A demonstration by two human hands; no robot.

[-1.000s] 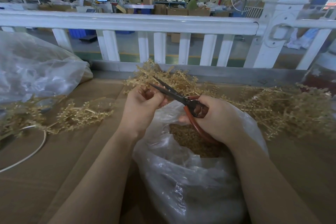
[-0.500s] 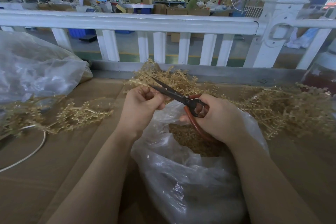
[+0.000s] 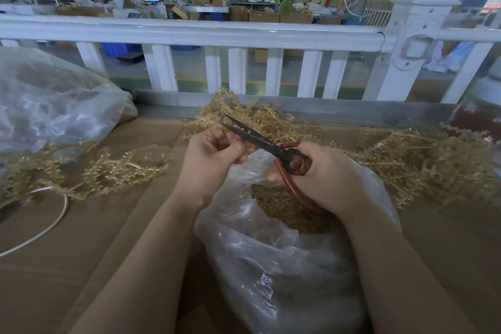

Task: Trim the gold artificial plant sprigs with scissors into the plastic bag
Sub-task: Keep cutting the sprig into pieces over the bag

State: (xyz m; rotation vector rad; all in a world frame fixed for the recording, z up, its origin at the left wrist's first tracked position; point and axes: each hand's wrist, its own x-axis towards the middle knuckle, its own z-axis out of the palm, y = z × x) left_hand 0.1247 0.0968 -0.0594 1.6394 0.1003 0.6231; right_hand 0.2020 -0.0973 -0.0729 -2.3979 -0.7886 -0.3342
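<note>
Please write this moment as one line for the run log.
left hand: pinches sprig | right hand: holds scissors, blades open | bag: below, open

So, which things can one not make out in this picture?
- Sprig in the left hand: head view, curled fingers hide it.
- Scissors handle loops: right hand covers them.
- Plastic bag bottom: cut off by lower edge.
- Distant worker: too small.

Hidden and cut off

Sprig piece buried inside curled left hand (image 3: 217,154); lower scissors (image 3: 273,148) handle loop behind right hand (image 3: 325,179); second clear bag (image 3: 54,100) cropped at left edge; white cord (image 3: 51,225) likewise.
</note>
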